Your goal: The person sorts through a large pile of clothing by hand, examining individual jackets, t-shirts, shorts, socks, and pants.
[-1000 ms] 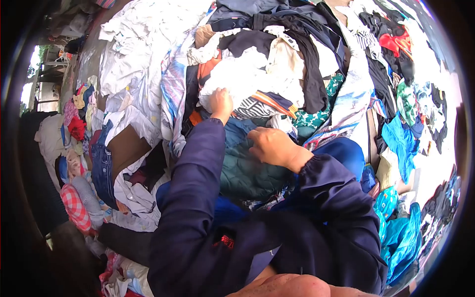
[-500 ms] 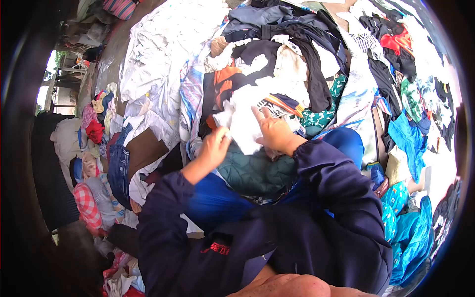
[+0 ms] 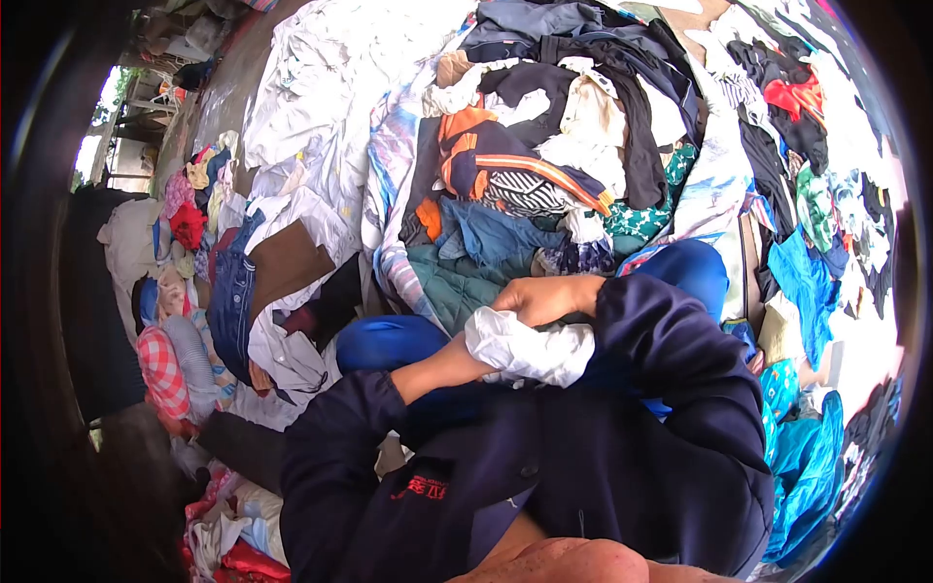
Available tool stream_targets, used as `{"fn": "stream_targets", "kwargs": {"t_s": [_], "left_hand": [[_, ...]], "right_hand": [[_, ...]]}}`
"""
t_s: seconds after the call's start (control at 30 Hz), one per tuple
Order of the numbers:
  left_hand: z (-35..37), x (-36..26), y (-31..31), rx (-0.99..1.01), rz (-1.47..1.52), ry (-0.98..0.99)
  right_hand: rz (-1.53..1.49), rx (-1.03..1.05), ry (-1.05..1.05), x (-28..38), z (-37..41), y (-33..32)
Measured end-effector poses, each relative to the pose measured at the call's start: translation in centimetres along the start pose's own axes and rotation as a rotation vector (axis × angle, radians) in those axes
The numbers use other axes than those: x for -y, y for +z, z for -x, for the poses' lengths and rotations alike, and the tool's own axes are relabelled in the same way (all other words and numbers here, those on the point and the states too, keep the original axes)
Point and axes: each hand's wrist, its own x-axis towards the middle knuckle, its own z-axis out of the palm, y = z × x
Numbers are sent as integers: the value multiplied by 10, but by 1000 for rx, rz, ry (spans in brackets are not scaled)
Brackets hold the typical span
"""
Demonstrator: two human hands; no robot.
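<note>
A crumpled white garment is bunched up close to my lap; its kind cannot be told. My right hand, fingers curled, grips its upper edge. The garment covers the fingers of my left hand, which reaches into or behind it from the left. Just beyond lies a green quilted piece of clothing. Past that are a blue denim garment and a dark garment with orange stripes.
A large white heap of cloth spreads at the upper left. Jeans and a brown piece lie to my left. Bright blue clothes are piled at my right, below a long row of mixed garments.
Both hands have drawn the white garment off the pile toward my body, and it is now bunched. The denim and striped garments beneath have come into fuller view.
</note>
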Motion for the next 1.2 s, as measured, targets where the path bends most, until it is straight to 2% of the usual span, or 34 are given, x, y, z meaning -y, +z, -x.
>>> {"fn": "stream_targets", "kwargs": {"t_s": [0.03,0.07,0.1,0.13,0.17,0.2,0.23,0.27,0.33,0.37,0.43,0.47,0.53,0.57,0.6,0.63,0.67,0.7,0.73,0.77,0.8,0.87,0.93,1.0,1.07,1.13,1.17,1.2], "left_hand": [[-13,-13,-9,116,-124,86],[-18,-21,-16,90,-123,125],[-22,-19,-40,129,-193,62],[-27,20,-70,48,-215,-43],[-43,35,-116,-84,-359,-117],[-57,43,-178,-282,-530,-148],[-68,47,-246,-534,-681,-166],[-69,36,-319,-858,-821,-163],[-37,-21,-431,-1614,-980,-140],[-16,-47,-466,-1770,-611,184],[2,-77,-496,-1929,-468,407],[2,-69,-492,-1778,-592,309],[-17,-67,-446,-1474,-807,123],[-36,-59,-398,-1312,-668,33],[-48,23,-424,-984,-495,177],[-67,17,-355,-929,-613,-3],[-83,51,-330,-748,-500,-30],[-93,28,-278,-628,-354,-266],[-114,98,-272,-551,-395,-228],[-119,69,-238,-434,-132,-454],[-125,82,-218,-437,27,-492],[-134,81,-185,-435,346,-531],[-146,76,-170,-507,806,-565],[-148,78,-159,-560,1095,-528],[-144,89,-153,-597,1100,-454],[-136,100,-150,-626,1030,-385],[-132,104,-148,-641,993,-352],[-129,108,-146,-657,953,-324]], "right_hand": [[-69,33,65,-4,1,-8],[-137,64,130,-6,2,-19],[146,-123,120,-4,7,-34],[528,-366,11,-14,11,-50],[890,-584,129,-32,7,-64],[999,-701,344,-27,8,-75],[957,-846,410,-32,9,-85],[895,-978,436,-70,2,-105],[922,-1100,570,-102,-5,-126],[899,-1108,595,-113,-4,-140],[844,-1092,645,-122,-1,-150],[835,-1054,667,-118,4,-148],[861,-1082,581,-130,4,-150],[874,-1119,507,-144,0,-153],[901,-1182,411,-147,-3,-151],[914,-1200,335,-149,-8,-150],[928,-1215,258,-147,-10,-148],[958,-1220,250,-137,-15,-140],[1062,-1219,280,-114,-17,-125],[1076,-1211,218,-86,-20,-108],[1088,-1203,154,-66,-25,-92],[658,-1086,-121,-52,-44,-66],[294,-974,-125,-3,-40,-21],[-36,-814,-234,5,-34,15],[-207,-568,-268,25,-12,51],[-357,-255,-164,35,16,77],[-316,-106,-161,42,31,82],[-404,19,-170,42,40,90]]}}
